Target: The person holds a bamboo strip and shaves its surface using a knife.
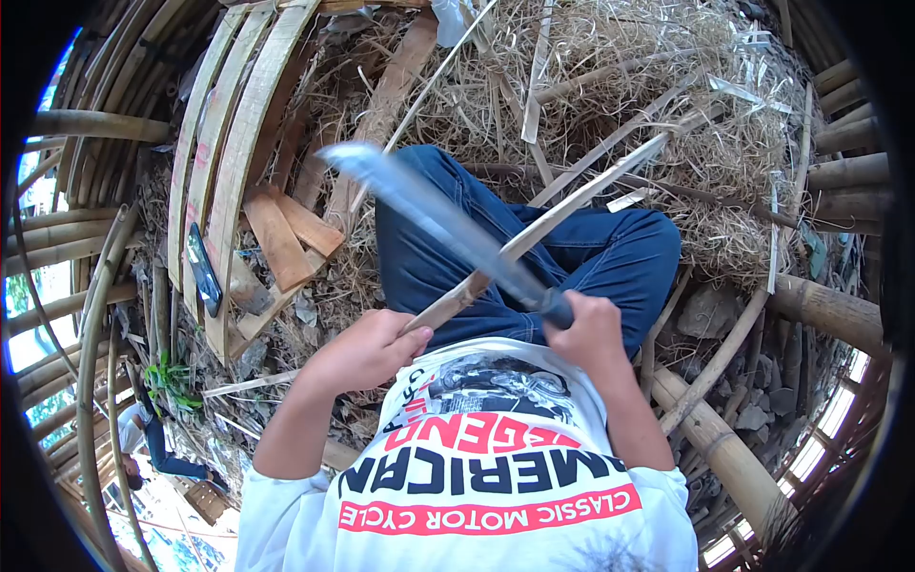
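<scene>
My left hand (pixel 367 353) is closed round the near end of a long pale wooden strip (pixel 581 195), which slants up and to the right over my crossed legs. My right hand (pixel 589 329) grips the dark handle of a machete (pixel 419 200). Its broad blade, smeared by motion, points up and to the left. Blade and strip cross in front of my lap, close to the machete's handle.
Wood shavings (pixel 629 95) cover the ground ahead. On the left, a slatted wooden bench (pixel 214 162) carries a phone (pixel 203 267), with wood offcuts (pixel 286 238) beside it. Bamboo poles (pixel 734 458) and stones (pixel 705 315) lie to the right. A person (pixel 157 439) is at the far lower left.
</scene>
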Motion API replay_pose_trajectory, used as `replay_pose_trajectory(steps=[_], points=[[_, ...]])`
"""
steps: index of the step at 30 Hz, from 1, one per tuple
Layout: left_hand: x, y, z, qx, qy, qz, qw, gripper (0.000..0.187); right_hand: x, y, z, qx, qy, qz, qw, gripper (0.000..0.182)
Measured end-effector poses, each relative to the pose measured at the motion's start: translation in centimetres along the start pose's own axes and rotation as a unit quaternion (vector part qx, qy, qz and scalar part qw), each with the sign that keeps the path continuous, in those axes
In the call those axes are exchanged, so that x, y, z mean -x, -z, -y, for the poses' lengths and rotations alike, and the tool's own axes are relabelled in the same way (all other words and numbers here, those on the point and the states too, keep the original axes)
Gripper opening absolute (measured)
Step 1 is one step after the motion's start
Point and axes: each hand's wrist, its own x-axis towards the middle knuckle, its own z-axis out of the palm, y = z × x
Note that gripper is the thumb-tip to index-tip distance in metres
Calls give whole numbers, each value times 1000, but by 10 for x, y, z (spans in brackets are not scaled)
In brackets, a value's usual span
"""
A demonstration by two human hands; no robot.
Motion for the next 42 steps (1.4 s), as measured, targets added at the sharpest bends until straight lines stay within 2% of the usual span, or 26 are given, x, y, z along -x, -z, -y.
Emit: replay_pose_trajectory(steps=[5, 7, 10, 13, 15, 16, 19, 21, 23, 25, 26, 28, 31, 35, 37, 38, 39, 42], points=[[15, 7, 1, 14, 54, 22, 998, 36, -11, 33, -64, 31, -204, -56, 977, 20], [12, 7, -2, 11, 52, 33, 998, 36, -9, 42, -63, 11, -217, -54, 975, 20], [4, 6, -7, -16, 19, 15, 1000, 37, -1, 32, -37, -48, -148, -35, 987, 20], [-3, 4, 0, -48, -26, 15, 998, 37, 10, 13, 7, -72, -70, 31, 995, 21], [-1, 5, -4, -25, 3, 21, 999, 36, 11, 3, 23, -84, -12, 50, 995, 20], [1, 4, -5, 1, 29, 27, 999, 36, 12, 2, 23, -86, -14, 52, 995, 20], [7, 4, -6, 1, 27, 32, 999, 35, 4, 6, 10, -63, -7, 51, 997, 18], [15, 10, 2, 18, 28, 39, 999, 35, 0, 12, -16, -35, -64, -7, 997, 18], [16, 10, 4, 35, 29, 44, 998, 35, -7, 25, -49, -20, -136, -5, 991, 18], [7, 0, 2, 60, 76, 55, 994, 34, -10, 29, -51, 27, -121, -10, 992, 19], [1, 2, 12, 47, 42, 59, 996, 32, -8, 31, -49, 33, -124, -20, 992, 19], [7, 11, 6, 46, 38, 61, 996, 32, -7, 34, -43, 42, -129, -38, 990, 19], [9, 14, 5, 45, 25, 72, 996, 32, 7, 24, -22, -16, -110, -42, 993, 19], [-3, 8, -2, 64, 6, 84, 994, 33, 9, 6, 19, -57, -18, -8, 998, 16], [-15, 8, -7, 24, 141, 115, 983, 40, 6, -4, 27, -41, -2, 8, 999, 17], [-29, 6, 14, 42, 122, 146, 981, 44, 4, -5, 30, -51, 2, 21, 998, 18], [-27, 4, 11, 41, 120, 144, 981, 44, 2, -7, 32, -62, 6, 35, 997, 18], [-20, -9, 8, 10, 62, 56, 996, 46, 0, -6, 28, -51, 11, 33, 998, 18]])
